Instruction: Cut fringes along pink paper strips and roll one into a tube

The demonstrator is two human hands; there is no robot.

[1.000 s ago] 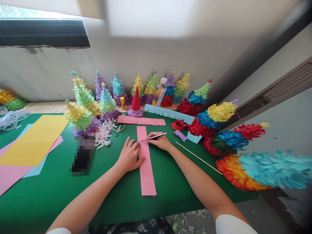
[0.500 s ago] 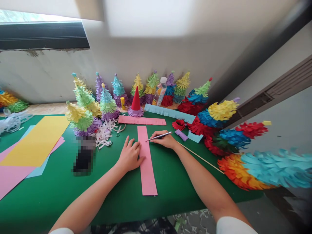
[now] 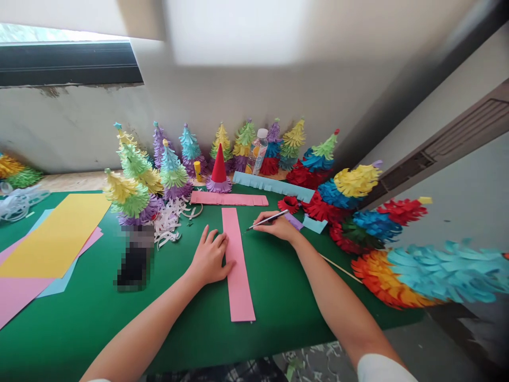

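Note:
A long pink paper strip [image 3: 237, 265] lies lengthwise on the green table [image 3: 278, 286] in front of me. My left hand [image 3: 210, 257] rests flat on the table with fingers spread, pressing the strip's left edge. My right hand [image 3: 278, 227] is to the right of the strip, closed around a thin silver pen-like tool [image 3: 267, 219] whose tip points left toward the strip but is off the paper.
Several fringed paper cone trees [image 3: 137, 180] stand along the wall and lie piled at the right [image 3: 397, 254]. A red cone [image 3: 218, 172], fringed pink strip [image 3: 228, 199], blue strip [image 3: 274, 185], bottle [image 3: 256, 151], wooden stick [image 3: 342, 269], yellow and pink sheets [image 3: 55, 233] and a blurred dark object [image 3: 135, 257] surround me.
My right hand with the tool has moved rightward off the pink strip onto the green surface. My left hand stays pressed on the strip.

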